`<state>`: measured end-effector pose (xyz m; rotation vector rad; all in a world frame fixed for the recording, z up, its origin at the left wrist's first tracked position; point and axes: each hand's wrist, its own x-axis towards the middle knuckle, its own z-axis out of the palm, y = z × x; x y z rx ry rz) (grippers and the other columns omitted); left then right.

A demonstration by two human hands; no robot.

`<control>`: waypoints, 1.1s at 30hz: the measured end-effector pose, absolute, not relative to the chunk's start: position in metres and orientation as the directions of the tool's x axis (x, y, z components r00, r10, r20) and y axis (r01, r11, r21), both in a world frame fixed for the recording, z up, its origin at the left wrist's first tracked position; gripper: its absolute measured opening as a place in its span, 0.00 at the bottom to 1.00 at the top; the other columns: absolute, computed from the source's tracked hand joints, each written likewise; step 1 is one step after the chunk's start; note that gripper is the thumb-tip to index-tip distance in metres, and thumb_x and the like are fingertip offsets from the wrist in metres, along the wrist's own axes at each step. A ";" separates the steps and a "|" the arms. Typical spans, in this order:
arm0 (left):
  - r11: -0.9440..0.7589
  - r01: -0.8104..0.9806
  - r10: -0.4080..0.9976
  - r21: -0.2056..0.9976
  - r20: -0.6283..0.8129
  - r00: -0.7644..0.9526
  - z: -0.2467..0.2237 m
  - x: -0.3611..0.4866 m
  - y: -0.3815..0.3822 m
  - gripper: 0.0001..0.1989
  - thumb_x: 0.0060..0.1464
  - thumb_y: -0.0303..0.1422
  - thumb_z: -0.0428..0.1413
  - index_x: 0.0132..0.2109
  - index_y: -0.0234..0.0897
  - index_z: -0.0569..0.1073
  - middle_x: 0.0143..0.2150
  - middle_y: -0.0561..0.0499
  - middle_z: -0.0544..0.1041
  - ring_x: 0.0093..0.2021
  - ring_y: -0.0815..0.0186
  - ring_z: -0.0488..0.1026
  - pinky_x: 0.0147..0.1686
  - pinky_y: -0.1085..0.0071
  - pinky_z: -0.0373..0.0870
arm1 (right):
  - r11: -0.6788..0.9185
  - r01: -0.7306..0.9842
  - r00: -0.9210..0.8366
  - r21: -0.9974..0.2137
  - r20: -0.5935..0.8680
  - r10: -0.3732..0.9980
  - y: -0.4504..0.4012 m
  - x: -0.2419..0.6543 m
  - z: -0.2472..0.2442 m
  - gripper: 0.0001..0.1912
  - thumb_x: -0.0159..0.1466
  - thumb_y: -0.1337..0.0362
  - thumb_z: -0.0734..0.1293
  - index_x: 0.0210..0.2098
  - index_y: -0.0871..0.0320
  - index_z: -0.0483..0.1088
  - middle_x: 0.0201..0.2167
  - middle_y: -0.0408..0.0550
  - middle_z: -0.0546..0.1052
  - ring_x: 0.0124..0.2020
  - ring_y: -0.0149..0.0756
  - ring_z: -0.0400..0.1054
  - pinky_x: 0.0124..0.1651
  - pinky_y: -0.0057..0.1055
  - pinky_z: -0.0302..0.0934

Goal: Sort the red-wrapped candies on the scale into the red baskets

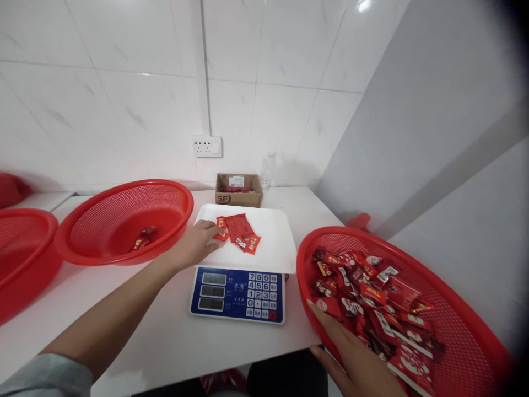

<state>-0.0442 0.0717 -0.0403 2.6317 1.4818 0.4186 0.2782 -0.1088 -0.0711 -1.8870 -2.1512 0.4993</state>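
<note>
My left hand (200, 242) rests over the left side of the white weighing tray (273, 231). Its fingers are apart and touch a small red snack packet (222, 222). Beside that lie several more red packets (239, 226), close together on the tray. Below the tray is the blue panel of a digital scale (237, 295); its display digits are unreadable. At the lower right, my right hand (355, 355) grips the near rim of a red plastic basket (463, 292), thumb outside and fingers over the edge. Inside this basket are many red-wrapped snack packets (372, 298).
Left of the scale stands another red basket (95, 215) holding a few dark red packets (144, 238). A further red basket (28, 264) is cut off at the left edge. Behind the scale are a small cardboard box (235, 197) and a clear plastic bottle (268, 171) against the tiled wall.
</note>
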 end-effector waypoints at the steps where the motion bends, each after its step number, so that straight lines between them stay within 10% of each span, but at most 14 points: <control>1: -0.518 0.831 0.854 0.205 0.181 0.488 -0.042 -0.041 0.072 0.16 0.56 0.38 0.50 0.49 0.40 0.70 0.48 0.46 0.71 0.50 0.58 0.65 0.49 0.62 0.64 | 0.107 0.908 -0.139 -0.405 -0.050 0.989 -0.109 0.278 -0.071 0.27 0.62 0.58 0.58 0.61 0.53 0.56 0.59 0.46 0.64 0.59 0.39 0.59 0.57 0.36 0.59; 17: -0.465 0.851 0.883 0.243 0.198 0.426 -0.031 -0.036 0.064 0.17 0.60 0.35 0.41 0.46 0.39 0.72 0.45 0.45 0.73 0.46 0.60 0.69 0.43 0.65 0.67 | 0.093 0.891 -0.127 -0.444 -0.048 0.991 -0.109 0.274 -0.064 0.27 0.62 0.59 0.58 0.60 0.52 0.56 0.59 0.45 0.64 0.59 0.40 0.59 0.57 0.38 0.59; 33: -0.021 0.996 0.955 0.085 0.296 -0.005 -0.005 -0.096 0.082 0.20 0.60 0.38 0.41 0.50 0.31 0.69 0.46 0.38 0.72 0.48 0.48 0.66 0.38 0.60 0.66 | 0.113 0.885 -0.149 -0.451 -0.044 0.988 -0.108 0.276 -0.067 0.27 0.62 0.59 0.58 0.61 0.53 0.56 0.59 0.46 0.63 0.59 0.39 0.58 0.58 0.37 0.58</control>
